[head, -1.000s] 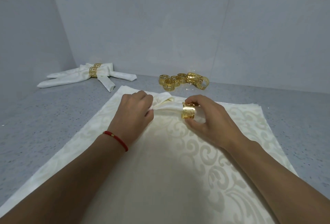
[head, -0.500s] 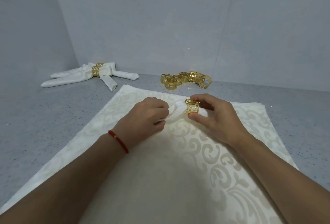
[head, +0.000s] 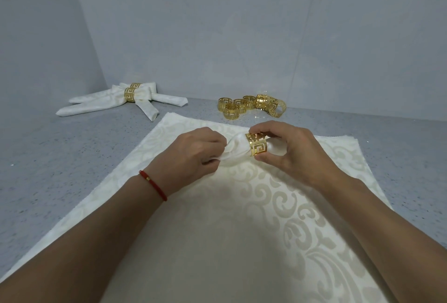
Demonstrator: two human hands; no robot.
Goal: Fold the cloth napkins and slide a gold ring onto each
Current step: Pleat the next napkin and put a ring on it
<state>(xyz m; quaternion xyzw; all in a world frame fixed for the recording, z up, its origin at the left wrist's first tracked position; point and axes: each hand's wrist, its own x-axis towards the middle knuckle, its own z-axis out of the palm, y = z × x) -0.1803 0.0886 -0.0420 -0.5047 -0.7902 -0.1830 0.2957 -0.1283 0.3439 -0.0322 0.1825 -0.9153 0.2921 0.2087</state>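
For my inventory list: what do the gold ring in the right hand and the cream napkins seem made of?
Pierced gold ring: probably polished metal, given bright glints and cut-out key pattern. Cream patterned napkins: woven cloth, likely damask; the scrolls show tone-on-tone with a faint sheen.

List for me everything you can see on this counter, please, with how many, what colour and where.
gathered napkin: one, cream, lifted at the middle of the flat stack, between both hands
gold ring: one, gold fretwork, around the gathered napkin
flat napkins: a stack, count unclear, cream with scroll pattern, spread across the near counter
finished napkins: two by their rings, cream, far left near the corner
spare rings: a cluster of about six, gold, far centre by the wall
counter: one, speckled grey
bracelet: one, red, on the left wrist
left hand: pinches the gathered napkin
right hand: holds the gold ring
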